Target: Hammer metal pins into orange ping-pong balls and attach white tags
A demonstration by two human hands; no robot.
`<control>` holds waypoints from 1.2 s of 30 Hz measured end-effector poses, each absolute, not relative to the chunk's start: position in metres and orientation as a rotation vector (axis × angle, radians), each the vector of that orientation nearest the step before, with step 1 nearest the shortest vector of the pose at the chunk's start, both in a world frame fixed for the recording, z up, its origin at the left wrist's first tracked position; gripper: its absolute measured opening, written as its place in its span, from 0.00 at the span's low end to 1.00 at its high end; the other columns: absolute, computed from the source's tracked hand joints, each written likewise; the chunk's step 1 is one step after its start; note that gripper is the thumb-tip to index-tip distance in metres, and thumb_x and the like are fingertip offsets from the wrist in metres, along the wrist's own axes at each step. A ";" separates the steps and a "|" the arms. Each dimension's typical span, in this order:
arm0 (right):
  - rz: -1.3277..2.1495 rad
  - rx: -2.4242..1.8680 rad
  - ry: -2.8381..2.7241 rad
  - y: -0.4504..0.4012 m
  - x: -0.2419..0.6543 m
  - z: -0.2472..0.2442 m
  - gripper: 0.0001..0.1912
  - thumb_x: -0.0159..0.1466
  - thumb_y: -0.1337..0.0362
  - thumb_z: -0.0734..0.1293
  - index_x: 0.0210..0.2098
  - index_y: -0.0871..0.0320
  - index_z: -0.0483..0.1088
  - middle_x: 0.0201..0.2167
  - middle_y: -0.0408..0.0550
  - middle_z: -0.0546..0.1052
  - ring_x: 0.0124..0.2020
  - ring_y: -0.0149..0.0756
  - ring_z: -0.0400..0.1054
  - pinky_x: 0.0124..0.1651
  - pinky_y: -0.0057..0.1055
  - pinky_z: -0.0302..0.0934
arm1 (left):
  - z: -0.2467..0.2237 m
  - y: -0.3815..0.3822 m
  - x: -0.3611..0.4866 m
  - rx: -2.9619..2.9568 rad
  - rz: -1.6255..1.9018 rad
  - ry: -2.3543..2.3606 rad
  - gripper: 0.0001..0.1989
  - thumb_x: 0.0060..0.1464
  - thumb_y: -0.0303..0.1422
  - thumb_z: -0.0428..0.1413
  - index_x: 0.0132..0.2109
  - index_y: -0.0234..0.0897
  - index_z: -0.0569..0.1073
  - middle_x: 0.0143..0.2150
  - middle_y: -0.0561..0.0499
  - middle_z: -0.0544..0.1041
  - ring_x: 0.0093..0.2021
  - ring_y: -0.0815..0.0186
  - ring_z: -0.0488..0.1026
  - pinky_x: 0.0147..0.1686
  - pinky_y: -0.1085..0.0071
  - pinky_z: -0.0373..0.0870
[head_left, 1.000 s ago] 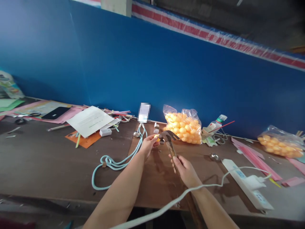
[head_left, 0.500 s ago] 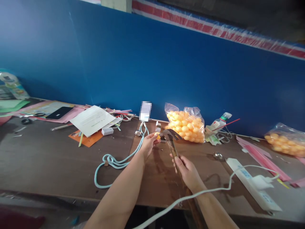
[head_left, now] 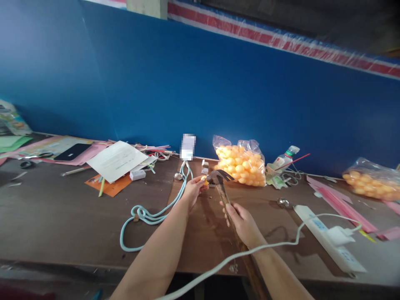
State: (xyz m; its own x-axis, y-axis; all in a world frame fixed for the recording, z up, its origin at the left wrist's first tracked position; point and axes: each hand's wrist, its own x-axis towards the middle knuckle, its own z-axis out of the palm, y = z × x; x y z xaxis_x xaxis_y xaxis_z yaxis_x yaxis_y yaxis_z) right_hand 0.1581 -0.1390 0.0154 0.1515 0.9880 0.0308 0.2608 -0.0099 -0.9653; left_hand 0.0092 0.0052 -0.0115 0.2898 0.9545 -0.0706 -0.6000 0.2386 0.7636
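Note:
My right hand (head_left: 242,218) is closed round the wooden handle of a claw hammer (head_left: 220,183), its head raised and its claw pointing right. Between the fingertips of my left hand (head_left: 193,192) is a small orange ball (head_left: 204,179), mostly covered by the fingers. The hammer's striking face is right beside this ball; whether they touch I cannot tell. Just behind the hammer head, a clear plastic bag of orange balls (head_left: 240,164) leans against the blue wall. A small white box (head_left: 205,166) stands beyond my left fingertips.
A light blue lanyard cord (head_left: 146,212) lies left of my left arm. Papers (head_left: 117,160) and a dark phone (head_left: 73,152) are farther left. On the right are a white power strip (head_left: 328,237), a cable (head_left: 271,245) crossing over my right forearm, and a second bag of balls (head_left: 371,183).
The whole view has shifted slightly, so the table things appear a little farther left. Both hands keep their hold, with the hammer head still beside the small ball.

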 end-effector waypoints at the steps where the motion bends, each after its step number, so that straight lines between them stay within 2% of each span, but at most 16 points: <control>1: 0.950 -1.458 -1.276 -0.139 0.158 0.015 0.29 0.61 0.44 0.63 0.47 0.63 0.73 0.31 0.50 0.74 0.25 0.31 0.65 0.27 0.29 0.61 | -0.011 0.005 0.009 0.696 1.163 0.615 0.14 0.46 0.33 0.65 0.40 0.28 0.78 0.32 0.45 0.78 0.28 0.72 0.72 0.33 0.74 0.71; 7: 0.973 -1.440 -1.269 -0.137 0.155 0.016 0.29 0.60 0.43 0.63 0.46 0.62 0.72 0.31 0.49 0.73 0.25 0.32 0.64 0.27 0.29 0.61 | -0.011 0.006 0.009 0.689 1.177 0.637 0.13 0.45 0.32 0.65 0.39 0.29 0.78 0.32 0.45 0.77 0.28 0.72 0.72 0.34 0.72 0.72; 11: 0.886 -1.538 -1.369 -0.141 0.161 0.022 0.27 0.63 0.44 0.59 0.45 0.61 0.71 0.31 0.49 0.73 0.26 0.34 0.65 0.29 0.31 0.61 | -0.012 0.007 0.007 0.677 1.186 0.657 0.12 0.47 0.32 0.64 0.39 0.29 0.78 0.33 0.45 0.78 0.28 0.72 0.73 0.35 0.72 0.72; 15: 0.325 -1.740 -1.694 -0.152 0.194 0.027 0.18 0.65 0.50 0.59 0.39 0.57 0.70 0.33 0.50 0.73 0.35 0.40 0.67 0.40 0.35 0.61 | -0.011 0.012 0.004 0.633 1.239 0.693 0.11 0.48 0.31 0.63 0.39 0.29 0.77 0.31 0.46 0.77 0.27 0.72 0.72 0.33 0.74 0.72; 17: 0.069 -1.852 -1.828 -0.158 0.217 0.024 0.15 0.65 0.54 0.59 0.42 0.57 0.69 0.38 0.53 0.72 0.40 0.43 0.67 0.43 0.36 0.60 | -0.009 0.014 0.004 0.600 1.259 0.717 0.10 0.49 0.30 0.63 0.39 0.28 0.76 0.30 0.47 0.77 0.26 0.72 0.73 0.32 0.74 0.72; 23: -0.333 -2.337 -1.972 -0.166 0.266 -0.001 0.12 0.66 0.59 0.59 0.42 0.59 0.69 0.38 0.55 0.71 0.38 0.44 0.67 0.36 0.35 0.57 | -0.007 0.011 0.004 0.593 1.262 0.749 0.09 0.49 0.29 0.63 0.38 0.28 0.76 0.30 0.48 0.77 0.26 0.73 0.73 0.32 0.75 0.72; 31: -0.348 -2.439 -1.955 -0.169 0.270 -0.007 0.14 0.65 0.60 0.62 0.45 0.60 0.70 0.38 0.58 0.72 0.39 0.48 0.68 0.38 0.38 0.59 | -0.007 0.008 0.003 0.617 1.260 0.737 0.10 0.49 0.31 0.63 0.38 0.28 0.76 0.30 0.47 0.77 0.27 0.72 0.73 0.32 0.74 0.72; 34: -0.318 -2.266 -1.899 -0.162 0.253 0.008 0.17 0.63 0.61 0.63 0.50 0.58 0.69 0.45 0.58 0.71 0.44 0.48 0.68 0.45 0.41 0.60 | -0.007 0.008 0.004 0.637 1.252 0.741 0.10 0.49 0.32 0.63 0.38 0.29 0.76 0.30 0.47 0.76 0.26 0.72 0.72 0.32 0.74 0.72; 36: -0.252 -2.048 -1.886 -0.149 0.233 0.018 0.18 0.64 0.60 0.61 0.52 0.55 0.68 0.48 0.56 0.70 0.47 0.46 0.67 0.48 0.39 0.60 | -0.006 0.008 0.004 0.639 1.251 0.737 0.11 0.49 0.32 0.63 0.38 0.29 0.76 0.30 0.48 0.76 0.26 0.72 0.72 0.31 0.75 0.72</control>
State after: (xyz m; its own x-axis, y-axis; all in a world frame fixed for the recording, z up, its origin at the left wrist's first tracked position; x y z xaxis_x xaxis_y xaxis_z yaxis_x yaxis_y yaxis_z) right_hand 0.2326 -0.1493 0.0179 0.1012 0.9287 0.3568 0.9898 -0.0577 -0.1305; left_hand 0.0045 0.0077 -0.0064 0.1496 0.9785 -0.1417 -0.5985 0.2037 0.7748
